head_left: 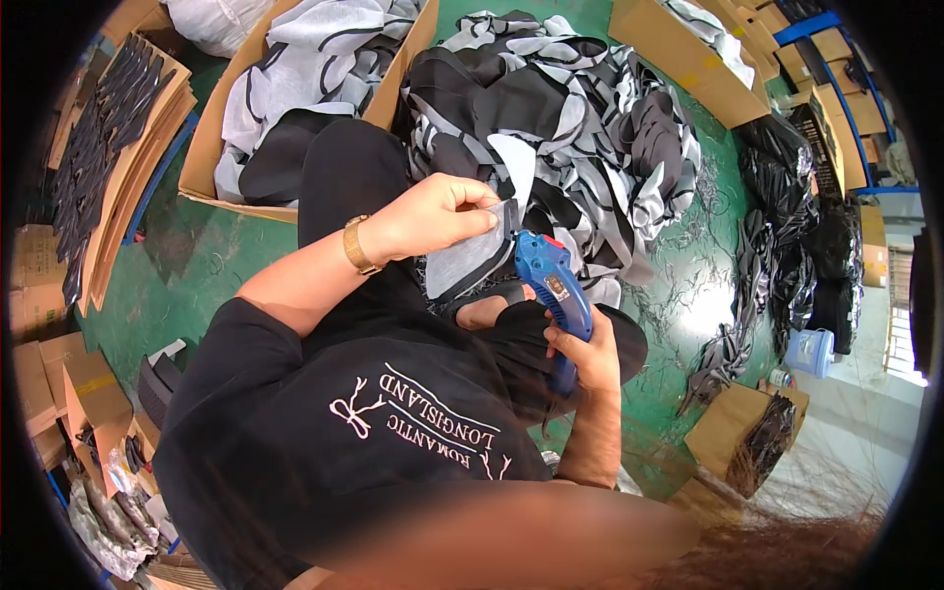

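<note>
My left hand, with a gold watch on its wrist, pinches the edge of a grey fabric piece with black edging. The fabric hangs below the fingers over my lap, and a pale flap of cloth sticks up just beyond them. In my right hand is a pair of blue electric scissors with a red button, gripped round the handle. Their front end meets the fabric's black edge close to my left fingertips. The blades are too small to make out.
A big heap of grey and black fabric pieces lies ahead on the green floor. Cardboard boxes of fabric stand at far left and far right. Thread-like scraps litter the floor. Black plastic bags line the right.
</note>
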Demonstrator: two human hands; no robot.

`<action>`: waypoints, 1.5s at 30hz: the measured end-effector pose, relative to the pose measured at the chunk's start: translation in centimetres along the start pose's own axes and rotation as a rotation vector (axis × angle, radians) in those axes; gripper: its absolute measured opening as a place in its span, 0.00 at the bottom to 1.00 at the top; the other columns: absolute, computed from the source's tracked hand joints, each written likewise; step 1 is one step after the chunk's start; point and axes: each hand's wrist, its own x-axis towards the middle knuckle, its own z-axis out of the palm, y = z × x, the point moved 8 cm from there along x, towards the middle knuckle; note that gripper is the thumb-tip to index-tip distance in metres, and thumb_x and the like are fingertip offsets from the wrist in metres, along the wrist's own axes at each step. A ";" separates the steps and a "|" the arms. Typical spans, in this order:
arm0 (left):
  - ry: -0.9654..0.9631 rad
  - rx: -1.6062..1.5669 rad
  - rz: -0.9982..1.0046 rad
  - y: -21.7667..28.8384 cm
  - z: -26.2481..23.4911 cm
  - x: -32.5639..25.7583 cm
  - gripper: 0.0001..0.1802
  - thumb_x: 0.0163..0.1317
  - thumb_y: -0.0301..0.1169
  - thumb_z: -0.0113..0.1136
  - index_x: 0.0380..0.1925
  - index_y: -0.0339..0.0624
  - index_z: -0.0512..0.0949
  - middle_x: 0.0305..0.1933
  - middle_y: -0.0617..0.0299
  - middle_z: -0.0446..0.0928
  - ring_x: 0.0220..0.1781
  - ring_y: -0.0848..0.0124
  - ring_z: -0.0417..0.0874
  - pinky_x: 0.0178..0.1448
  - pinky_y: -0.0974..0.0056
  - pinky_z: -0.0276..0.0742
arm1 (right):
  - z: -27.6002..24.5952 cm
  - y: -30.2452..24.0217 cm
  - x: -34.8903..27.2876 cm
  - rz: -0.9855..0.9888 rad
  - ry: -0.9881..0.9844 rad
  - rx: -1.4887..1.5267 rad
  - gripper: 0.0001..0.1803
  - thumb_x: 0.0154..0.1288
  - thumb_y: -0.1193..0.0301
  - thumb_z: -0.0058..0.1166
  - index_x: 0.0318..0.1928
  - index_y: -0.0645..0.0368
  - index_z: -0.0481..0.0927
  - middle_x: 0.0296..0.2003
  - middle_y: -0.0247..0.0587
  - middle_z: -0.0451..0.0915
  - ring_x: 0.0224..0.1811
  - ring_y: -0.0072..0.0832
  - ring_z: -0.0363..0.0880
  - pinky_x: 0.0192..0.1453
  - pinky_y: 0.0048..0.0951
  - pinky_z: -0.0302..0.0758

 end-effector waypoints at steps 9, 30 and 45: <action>-0.009 0.026 0.045 -0.4 -0.1 0.6 0.06 0.64 0.27 0.54 0.34 0.37 0.78 0.25 0.75 0.72 0.27 0.87 0.65 0.31 0.76 0.63 | -1.0 -0.4 -0.3 -0.031 0.060 0.164 0.18 0.47 0.78 0.59 0.41 0.71 0.75 0.26 0.39 0.75 0.23 0.25 0.74 0.28 0.25 0.74; -0.019 0.154 0.143 0.4 -0.1 0.3 0.10 0.59 0.26 0.55 0.39 0.36 0.79 0.30 0.69 0.79 0.32 0.86 0.72 0.38 0.73 0.71 | 0.1 0.2 0.0 0.030 0.021 0.063 0.18 0.46 0.78 0.60 0.41 0.71 0.75 0.26 0.39 0.76 0.21 0.26 0.75 0.27 0.26 0.73; 0.709 -0.086 0.453 4.1 -14.9 -1.1 0.05 0.61 0.29 0.57 0.36 0.45 0.79 0.29 0.77 0.75 0.27 0.85 0.69 0.32 0.78 0.65 | -2.8 -0.3 2.3 -0.121 0.130 0.338 0.20 0.49 0.73 0.58 0.43 0.68 0.72 0.25 0.38 0.72 0.24 0.24 0.71 0.27 0.25 0.72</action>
